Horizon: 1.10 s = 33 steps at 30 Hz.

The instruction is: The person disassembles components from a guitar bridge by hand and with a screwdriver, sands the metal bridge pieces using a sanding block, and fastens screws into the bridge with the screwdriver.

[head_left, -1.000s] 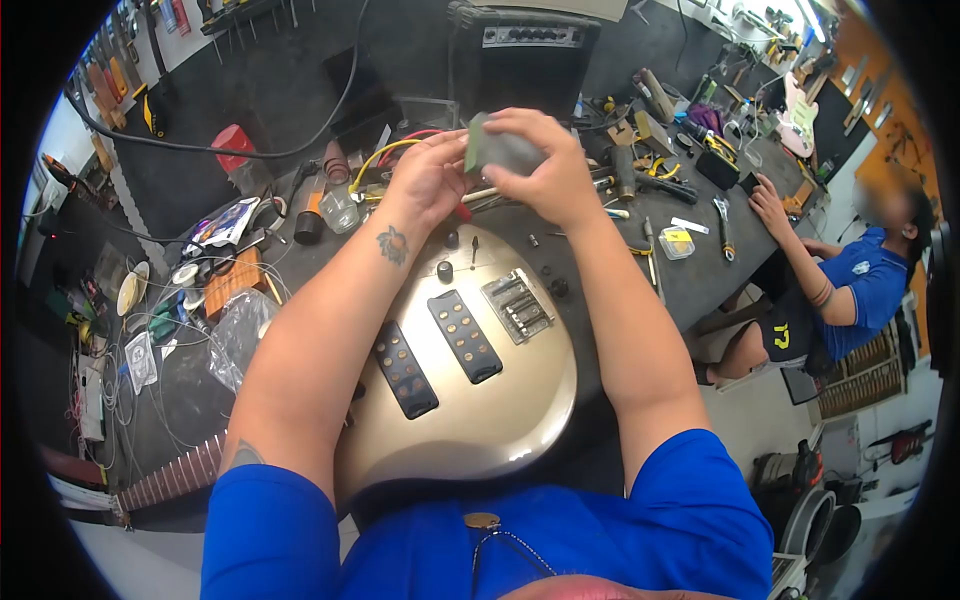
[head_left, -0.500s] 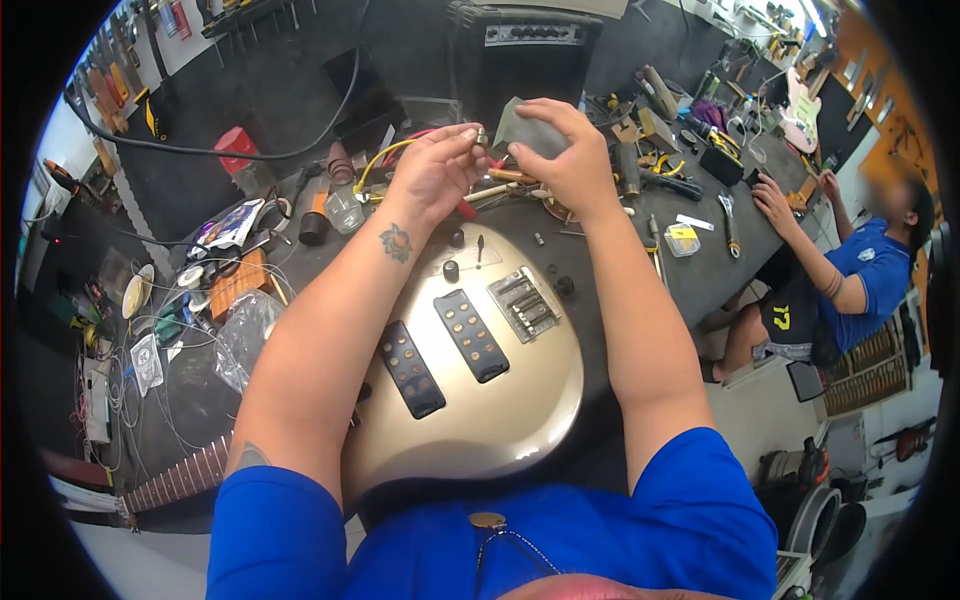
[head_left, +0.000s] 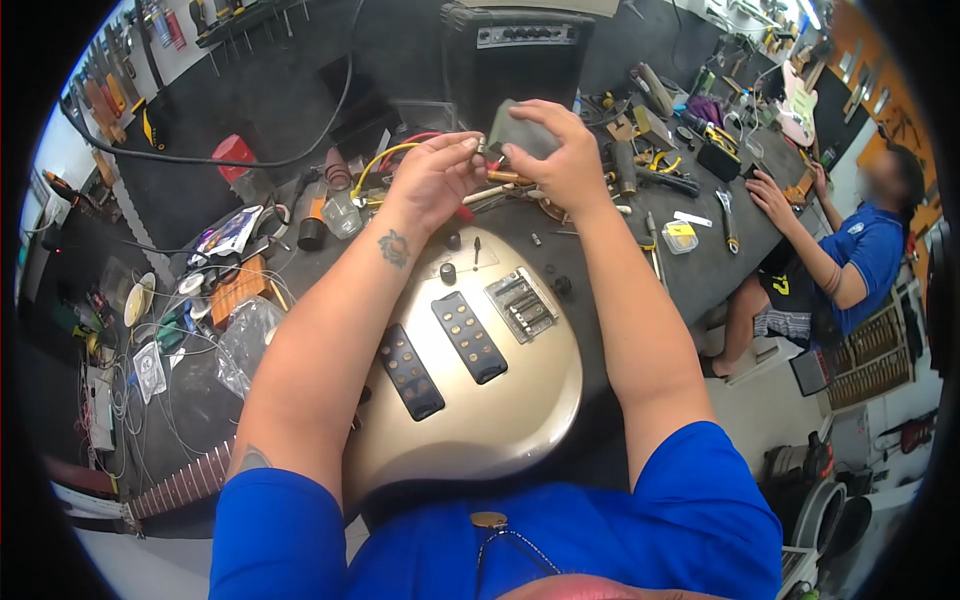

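My left hand (head_left: 432, 182) pinches a small metal part (head_left: 481, 147) between thumb and fingertips, above the far edge of the guitar body. Its exact kind is too small to make out. Close beside it, my right hand (head_left: 565, 160) is closed around a grey-green block (head_left: 522, 132), one face turned towards me. Below my forearms lies a gold electric bass guitar (head_left: 490, 425) with two black pickups (head_left: 470, 338) and a metal bridge (head_left: 522, 305). Dark knobs (head_left: 448, 272) stand near its far edge, and a bare control shaft (head_left: 477, 250) sits beside them.
Behind my hands stands an amplifier (head_left: 525, 60). Tools, cables and a yellow lead (head_left: 380, 165) crowd the bench, with a plastic bag (head_left: 250, 345) on the left. A wrench (head_left: 728, 222) lies to the right, near a seated co-worker (head_left: 870, 255) in a blue shirt.
The view has shifted slightly. My hands keep their grips, with the grey-green block and the small metal part still close together. The co-worker's head and body have moved a little.
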### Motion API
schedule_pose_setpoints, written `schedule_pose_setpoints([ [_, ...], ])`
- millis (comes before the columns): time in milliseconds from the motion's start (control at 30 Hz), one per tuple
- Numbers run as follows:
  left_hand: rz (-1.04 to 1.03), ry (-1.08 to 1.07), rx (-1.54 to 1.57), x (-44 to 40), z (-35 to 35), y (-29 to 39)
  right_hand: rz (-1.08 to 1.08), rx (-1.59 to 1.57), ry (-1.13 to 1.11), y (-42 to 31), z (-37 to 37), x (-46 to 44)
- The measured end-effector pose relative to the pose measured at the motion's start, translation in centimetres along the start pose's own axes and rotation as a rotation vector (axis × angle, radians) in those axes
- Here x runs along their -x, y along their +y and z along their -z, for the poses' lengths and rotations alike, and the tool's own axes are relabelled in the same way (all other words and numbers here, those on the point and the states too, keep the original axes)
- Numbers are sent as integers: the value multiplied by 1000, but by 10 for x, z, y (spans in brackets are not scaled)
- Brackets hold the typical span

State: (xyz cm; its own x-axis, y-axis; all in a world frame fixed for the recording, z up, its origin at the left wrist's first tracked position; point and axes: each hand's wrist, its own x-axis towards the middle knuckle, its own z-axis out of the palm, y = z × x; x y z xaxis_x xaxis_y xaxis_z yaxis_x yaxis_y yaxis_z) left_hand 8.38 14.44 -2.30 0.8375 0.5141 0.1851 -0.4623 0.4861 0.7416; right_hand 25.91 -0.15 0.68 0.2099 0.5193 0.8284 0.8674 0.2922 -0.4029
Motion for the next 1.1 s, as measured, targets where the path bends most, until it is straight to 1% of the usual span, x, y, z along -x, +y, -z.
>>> schedule_pose_setpoints([
  [100,10,-27,26,1,3,-3,-87,-1,107,10,0,-1],
  [133,6,-33,42,0,6,-3,-122,-74,110,8,3,-2],
  [233,-6,-48,40,0,1,-1,-23,-217,-5,-8,3,0],
  [267,-8,-47,30,3,-1,0,78,-176,-55,-13,1,-1],
  [400,-5,-16,-9,3,3,1,107,-87,-74,-16,-2,-1],
  [567,3,57,-54,2,2,1,92,-79,-63,-16,-1,0],
  [700,-5,15,-20,5,-1,4,124,-108,-144,-32,-2,-1],
  [767,3,-10,-23,0,8,1,70,-52,-57,-18,-4,-1],
  [800,2,27,-21,-1,9,1,43,-20,-15,-13,-2,-2],
  [900,-4,37,-24,-1,6,1,32,-32,16,-9,13,-6],
  [933,-2,43,-11,1,2,1,26,-171,1,-16,12,-4],
  [967,-1,49,0,4,-1,3,81,-169,-83,-24,10,-3],
  [1033,1,40,4,2,1,4,191,-46,-189,-34,3,-2],
  [1100,4,18,1,0,6,4,30,-75,-67,-19,-1,-3],
])
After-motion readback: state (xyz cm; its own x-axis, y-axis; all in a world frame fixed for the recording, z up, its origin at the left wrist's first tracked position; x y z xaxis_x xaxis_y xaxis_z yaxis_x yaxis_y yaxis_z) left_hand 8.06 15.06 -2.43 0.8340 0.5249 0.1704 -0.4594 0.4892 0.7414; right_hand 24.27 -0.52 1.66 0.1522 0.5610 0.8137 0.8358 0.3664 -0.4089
